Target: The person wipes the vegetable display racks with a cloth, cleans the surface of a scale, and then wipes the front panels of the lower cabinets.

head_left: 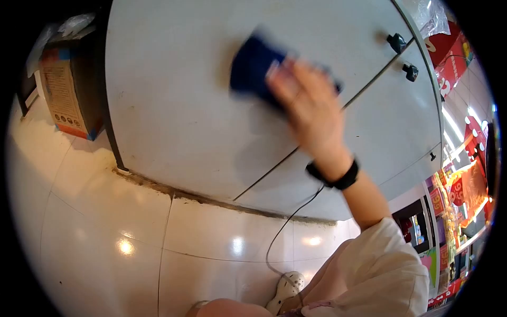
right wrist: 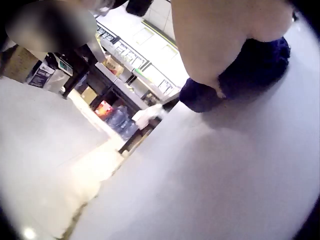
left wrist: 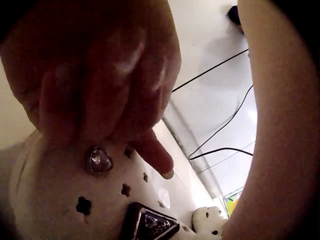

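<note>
In the head view my right hand [head_left: 315,111] holds a dark blue cloth [head_left: 252,66] against the pale grey door of a cabinet [head_left: 174,100]. Both hand and cloth are blurred there. The right wrist view has the cloth [right wrist: 257,67] bunched under the hand [right wrist: 220,35], flat against the pale surface. My left hand [left wrist: 105,75] appears only in the left wrist view, its fingers loosely bent and holding nothing. Just below it is a white clog [left wrist: 105,200] with small cut-out holes, a heart-shaped gem and a black triangular charm.
Dark knobs [head_left: 396,43] stick out from the cabinet doors near the upper right. A thin black cable [head_left: 277,238] hangs from the right wristband [head_left: 343,177] toward the feet. At the left, a cardboard box [head_left: 68,95] stands beside the cabinet; shop shelves [head_left: 449,211] line the right.
</note>
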Demonstrator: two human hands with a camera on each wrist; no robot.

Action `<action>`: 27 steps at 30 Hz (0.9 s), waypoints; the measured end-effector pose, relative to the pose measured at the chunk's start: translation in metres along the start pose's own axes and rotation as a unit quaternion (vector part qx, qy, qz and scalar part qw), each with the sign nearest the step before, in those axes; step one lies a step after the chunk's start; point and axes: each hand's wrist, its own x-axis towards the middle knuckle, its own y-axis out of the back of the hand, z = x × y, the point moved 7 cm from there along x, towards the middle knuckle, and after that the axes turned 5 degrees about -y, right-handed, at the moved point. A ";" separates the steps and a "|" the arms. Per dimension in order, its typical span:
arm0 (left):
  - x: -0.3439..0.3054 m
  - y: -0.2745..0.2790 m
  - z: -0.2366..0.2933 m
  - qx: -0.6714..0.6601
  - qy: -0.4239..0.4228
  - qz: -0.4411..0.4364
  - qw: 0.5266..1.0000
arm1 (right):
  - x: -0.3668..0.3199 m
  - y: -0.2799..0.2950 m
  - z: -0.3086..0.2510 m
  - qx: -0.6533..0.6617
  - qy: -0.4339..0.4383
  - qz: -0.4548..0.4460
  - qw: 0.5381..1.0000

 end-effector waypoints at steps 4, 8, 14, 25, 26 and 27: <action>-0.004 -0.003 -0.006 -0.014 0.006 0.007 1.000 | -0.176 -0.083 -0.097 0.096 0.174 -0.251 0.947; -0.009 -0.006 -0.010 -0.025 0.012 0.018 0.999 | -0.250 -0.105 -0.116 0.116 0.260 -0.304 0.909; -0.016 -0.012 -0.016 -0.049 0.031 0.044 0.997 | -0.041 -0.005 -0.015 0.026 0.167 -0.122 0.978; -0.022 -0.031 -0.034 -0.092 0.053 0.076 0.991 | 0.004 -0.021 -0.031 -0.026 0.037 0.017 0.999; -0.022 -0.034 -0.037 -0.097 0.058 0.079 0.990 | -0.021 -0.065 -0.056 0.085 -0.112 -0.190 0.972; -0.024 -0.038 -0.042 -0.097 0.062 0.079 0.990 | -0.075 -0.068 -0.099 0.163 0.110 -0.032 0.980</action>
